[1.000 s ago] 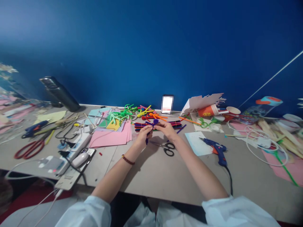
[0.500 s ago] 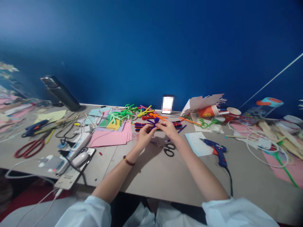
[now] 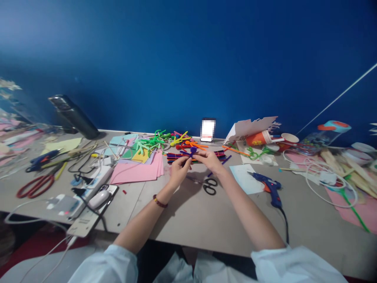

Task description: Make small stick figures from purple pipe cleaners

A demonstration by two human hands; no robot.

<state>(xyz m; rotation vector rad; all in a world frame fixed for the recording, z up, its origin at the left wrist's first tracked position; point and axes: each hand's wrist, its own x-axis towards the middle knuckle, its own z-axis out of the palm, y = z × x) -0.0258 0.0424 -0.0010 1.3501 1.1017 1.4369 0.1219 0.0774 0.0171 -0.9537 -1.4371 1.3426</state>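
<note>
Shifted up and away from the body over the last second, left hand [image 3: 179, 164] and right hand [image 3: 209, 160], with the purple tail no longer dangling below. Head view: both pinched shut on the purple pipe-cleaner figure [image 3: 192, 151], held between them just above the surface [image 3: 206, 220]. Round head and arms seemingly formed; lower part hidden, likely unfinished. Just behind, a pipe-cleaner bundle [image 3: 173, 157]; near the right hand, scissors [image 3: 210, 185].

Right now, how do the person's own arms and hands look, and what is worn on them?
Both arms wear pale bluish-white sleeves, left sleeve and right sleeve, ending near the elbows. The left hand has a dark red beaded bracelet at its wrist. The right hand wears nothing visible.
</note>
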